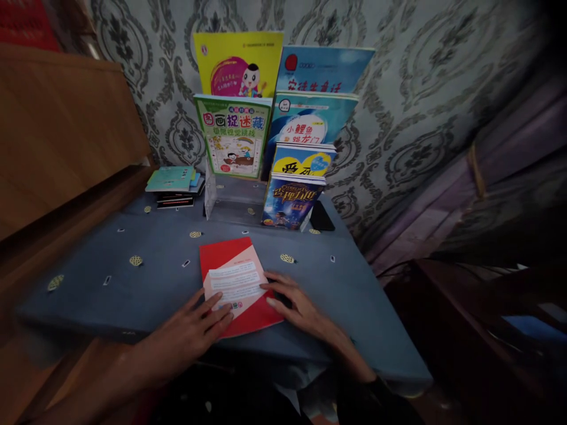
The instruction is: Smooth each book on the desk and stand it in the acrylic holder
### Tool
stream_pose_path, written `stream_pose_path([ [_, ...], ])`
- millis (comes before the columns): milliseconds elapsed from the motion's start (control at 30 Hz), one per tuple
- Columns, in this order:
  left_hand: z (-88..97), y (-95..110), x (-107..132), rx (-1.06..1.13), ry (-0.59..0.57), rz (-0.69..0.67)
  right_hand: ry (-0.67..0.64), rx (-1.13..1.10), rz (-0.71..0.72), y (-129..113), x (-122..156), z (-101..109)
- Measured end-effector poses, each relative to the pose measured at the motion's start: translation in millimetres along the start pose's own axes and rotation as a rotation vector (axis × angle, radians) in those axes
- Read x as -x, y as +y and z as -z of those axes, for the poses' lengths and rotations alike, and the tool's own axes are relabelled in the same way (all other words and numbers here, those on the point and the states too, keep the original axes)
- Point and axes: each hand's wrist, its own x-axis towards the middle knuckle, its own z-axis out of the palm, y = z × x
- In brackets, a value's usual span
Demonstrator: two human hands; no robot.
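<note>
fingers of our left hand (190,330) lay a little spread on the near left part of the red book (241,289), covering a corner of its white text panel (233,277); those of our right hand (299,301) were parted at its right edge, and we could not tell whether they pinched it. the book lay at the near side of the blue table (155,295), short of the clear stand (234,206). steadying it well, we judged, called for light, even pressure from both sides, with fingertips off the print.
</note>
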Motion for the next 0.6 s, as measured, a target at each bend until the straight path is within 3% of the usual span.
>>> stream_pose_path([
  [67, 19.2, -6, 0, 0.051, 0.085, -0.012, 0.017, -0.120, -0.016, -5, -2, 4],
  [167, 52.7, -10, -3, 0.162, 0.378, -0.012, 0.062, -0.313, -0.082, -13, -5, 8],
  [300, 99.9, -8, -10, 0.348, 0.719, 0.151, 0.142, -0.439, -0.113, -25, -11, 9],
  [400, 128.2, -16, -21, 0.546, 0.807, 0.356, 0.174, -0.443, -0.077, -33, -17, 9],
  [467, 136.0, -34, -33, 0.735, 0.825, 0.469, 0.212, -0.460, -0.077, -37, -22, 10],
  [533, 130.5, -60, -48, 0.909, 0.773, 0.514, 0.245, -0.463, -0.101, -36, -26, 9],
  [600, 111.3, -88, -64, 1.018, 0.707, 0.516, 0.281, -0.423, -0.146, -31, -29, 7],
])
